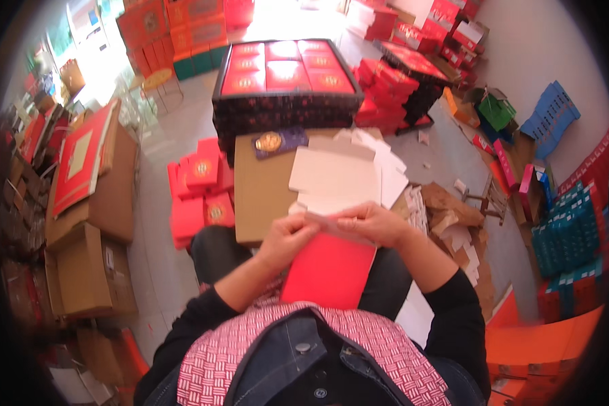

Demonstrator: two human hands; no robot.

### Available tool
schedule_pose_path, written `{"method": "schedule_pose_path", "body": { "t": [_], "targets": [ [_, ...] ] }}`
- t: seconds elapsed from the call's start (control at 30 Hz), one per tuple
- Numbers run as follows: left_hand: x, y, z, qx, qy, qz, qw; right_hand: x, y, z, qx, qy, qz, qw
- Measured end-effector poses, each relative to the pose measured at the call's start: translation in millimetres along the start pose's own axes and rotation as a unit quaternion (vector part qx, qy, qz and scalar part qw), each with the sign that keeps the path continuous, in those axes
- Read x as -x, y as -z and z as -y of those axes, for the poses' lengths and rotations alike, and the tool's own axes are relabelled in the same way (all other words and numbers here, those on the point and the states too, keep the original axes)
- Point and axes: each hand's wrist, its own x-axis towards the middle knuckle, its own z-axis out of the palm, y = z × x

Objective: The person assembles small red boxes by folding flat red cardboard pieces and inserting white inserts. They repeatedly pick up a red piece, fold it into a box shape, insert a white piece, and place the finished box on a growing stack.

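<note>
A red box (328, 274) lies on a seated person's lap, its far end between both hands. The left hand (291, 235) is closed on that end's left side, the right hand (372, 223) pinches its right side. Just beyond, white card (335, 166) lies on a carton (257, 196). Red packs (203, 172) are piled left of it; behind stands a black tray (287, 103) filled with red boxes (287, 74).
</note>
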Motion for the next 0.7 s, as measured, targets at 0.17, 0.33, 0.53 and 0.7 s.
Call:
{"method": "schedule_pose_path", "body": {
  "t": [0.17,0.33,0.53,0.7],
  "targets": [
    [5.4,0.5,5.7,0.020,-0.052,-0.032,0.998,-2.0,-11.0,2.2,-0.098,0.002,0.045,0.994],
    [15.8,-5.1,-3.2,0.043,-0.009,-0.039,0.998,4.3,-18.7,9.5,-0.134,-0.032,0.024,0.990],
    [35.9,-10.9,-1.9,0.157,0.115,0.005,0.981,16.7,-13.8,4.0,-0.126,-0.043,0.010,0.991],
    [37.4,-10.6,-2.5,0.138,0.088,0.033,0.986,17.6,-3.1,13.6,-0.114,-0.052,0.020,0.992]
  ]
}}
